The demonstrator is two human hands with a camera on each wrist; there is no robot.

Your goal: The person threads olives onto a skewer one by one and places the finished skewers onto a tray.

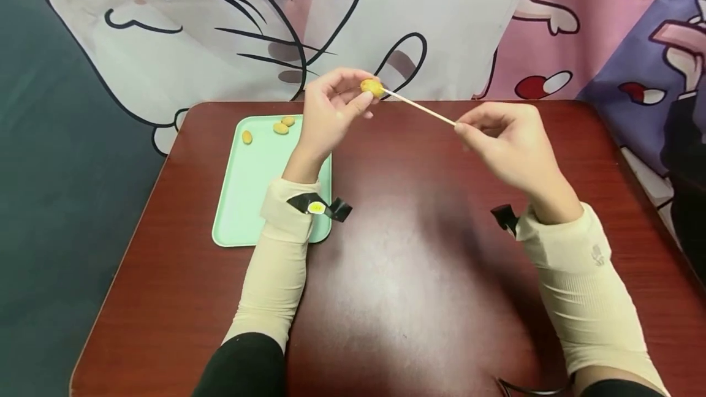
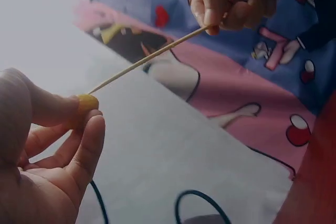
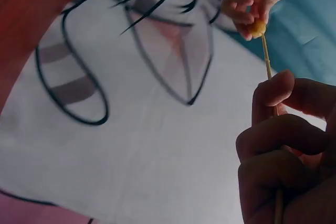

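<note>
Between thumb and fingers, my left hand [image 1: 335, 103] pinches a small yellow oval fruit [image 1: 372, 87], raised above the back of the table. A thin wooden skewer [image 1: 419, 107] meets the fruit's right side; how deep its tip sits is hidden. My right hand [image 1: 510, 143] pinches the skewer further along, to the right. In the right wrist view the skewer [image 3: 267, 61] passes behind the curled fingers, and its lower end shows below them. The left wrist view shows the fruit [image 2: 86, 103] partly covered by thumb and fingers.
A mint-green tray [image 1: 242, 201] lies on the left of the brown table [image 1: 397, 299], partly under my left forearm. Three similar yellow fruits [image 1: 280, 128] are at its far end. A cartoon-printed cloth [image 1: 469, 11] hangs behind the table. A dark cable [image 1: 529, 391] lies at the front edge.
</note>
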